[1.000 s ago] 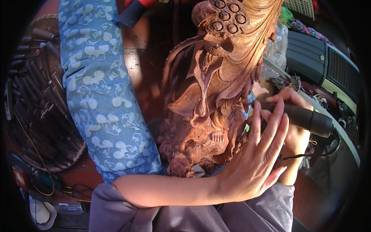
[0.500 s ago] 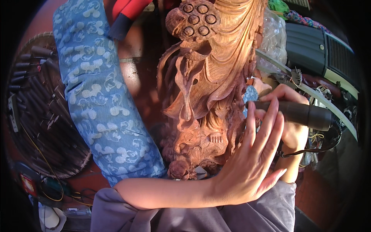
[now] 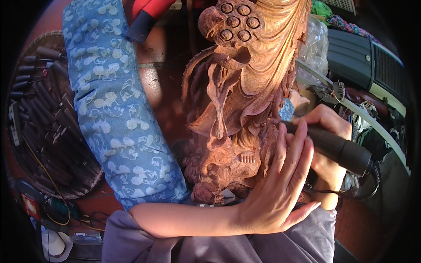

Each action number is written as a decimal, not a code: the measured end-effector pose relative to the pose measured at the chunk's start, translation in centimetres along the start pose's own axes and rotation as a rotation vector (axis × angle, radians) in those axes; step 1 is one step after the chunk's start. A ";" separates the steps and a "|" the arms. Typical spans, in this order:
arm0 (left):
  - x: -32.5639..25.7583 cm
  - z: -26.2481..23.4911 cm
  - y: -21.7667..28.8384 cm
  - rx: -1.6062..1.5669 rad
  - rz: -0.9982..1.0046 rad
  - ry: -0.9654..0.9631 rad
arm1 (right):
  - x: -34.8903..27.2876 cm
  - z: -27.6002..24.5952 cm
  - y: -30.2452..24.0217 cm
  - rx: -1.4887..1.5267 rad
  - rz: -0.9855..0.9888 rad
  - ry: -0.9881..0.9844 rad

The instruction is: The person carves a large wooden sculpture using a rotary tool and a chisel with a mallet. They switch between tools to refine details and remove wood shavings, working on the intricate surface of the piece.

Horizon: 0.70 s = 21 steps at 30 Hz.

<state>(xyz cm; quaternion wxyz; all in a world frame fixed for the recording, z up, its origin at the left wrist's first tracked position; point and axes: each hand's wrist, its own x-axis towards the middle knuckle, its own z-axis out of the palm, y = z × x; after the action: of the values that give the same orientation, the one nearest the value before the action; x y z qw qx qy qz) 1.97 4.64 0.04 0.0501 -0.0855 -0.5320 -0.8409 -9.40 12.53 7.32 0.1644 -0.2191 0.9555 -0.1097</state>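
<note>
Cluttered workshop floor, with a tall wood carving standing at centre frame between a blue patterned cushion on the left and dark equipment cases at upper right.

Both hands work at the carving's right flank, mid-right of the frame. The left hand crosses in from the lower left, forearm level, palm flat and fingers spread straight up against the wood, gripping nothing. The right hand is curled closed around a black rotary handpiece, its tip hidden behind the carving's edge. My judgement: the tool's tip sits very close to the bracing fingers, so a skid off the grain could nick them or gouge fine detail; the trailing cable could also snag. A basket of chisels lies at far left.
</note>
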 end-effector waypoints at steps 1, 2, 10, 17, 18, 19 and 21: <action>-0.5 0.2 0.1 -0.029 -0.007 0.005 | -0.3 -0.1 -0.3 -0.013 0.007 -0.036; -0.6 0.3 0.2 -0.055 -0.010 0.009 | -0.3 -0.3 -0.5 -0.012 0.035 -0.077; 1.7 -0.7 -0.7 0.057 0.049 -0.008 | 0.6 0.4 0.9 -0.039 -0.027 0.139; 3.9 -1.6 -1.2 0.164 0.068 -0.163 | 0.0 1.4 2.9 0.270 0.156 0.336; 3.9 -1.7 -0.8 0.172 0.068 -0.197 | -0.3 1.5 3.1 0.285 0.117 0.380; 3.8 -1.7 -0.4 0.179 0.067 -0.231 | -0.8 1.2 2.7 0.265 0.143 0.386; 3.3 -1.2 0.0 0.171 0.070 -0.258 | -2.0 1.7 3.5 0.438 0.137 0.391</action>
<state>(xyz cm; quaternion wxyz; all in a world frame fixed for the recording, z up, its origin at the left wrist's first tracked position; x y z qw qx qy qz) -1.39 3.58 0.13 0.0175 -0.2068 -0.6004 -0.7723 -8.39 16.26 5.36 0.0277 -0.0882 0.9351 -0.3421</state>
